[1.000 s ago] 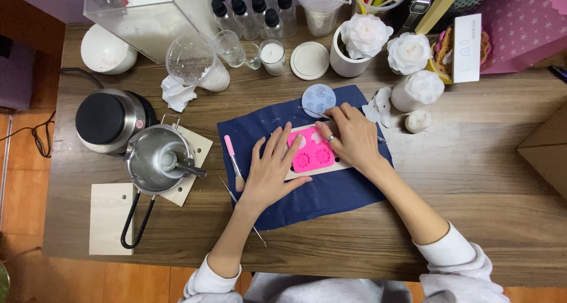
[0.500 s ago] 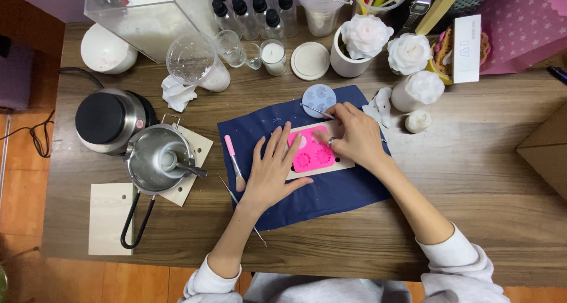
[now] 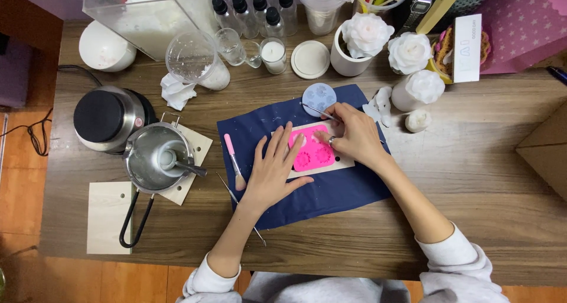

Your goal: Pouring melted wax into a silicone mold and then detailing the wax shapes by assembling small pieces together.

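At the far left of the frame a black-topped steel electric pot [image 3: 105, 119] stood on the wooden table [image 3: 484, 179]. Just right of it a small steel melting pot [image 3: 155, 156] with a looped black handle sat on a pale wooden board [image 3: 192, 146]; a second pale board [image 3: 109, 217] lay below it. Above, a tipped clear measuring cup [image 3: 192, 58] rested beside a crumpled white tissue [image 3: 176, 93].

At centre, a dark blue cloth [image 3: 331, 191] covered the table. A pink-handled brush [image 3: 233, 160] lay on its left edge, and a thin metal pick [image 3: 241, 208] lay across its lower left corner.

The left hand [image 3: 274, 170] lay flat and open, palm down, fingers spread and pointing to the upper right. Its fingertips rested on the left end of the pink silicone mould [image 3: 313, 152], which sat on a light wooden base at the middle of the cloth. The left forearm ran down to a white sleeve at the bottom edge.

The right hand [image 3: 351, 134] was curled over the right end of the mould, thumb and fingers pinched on a thin metal tool [image 3: 316, 110] whose tip pointed to the upper left. A ring showed on one finger. The right forearm ran to the lower right.

Just above the tool lay a pale blue round mould [image 3: 319, 96]. To the right stood white rose-shaped candles [image 3: 409, 52].
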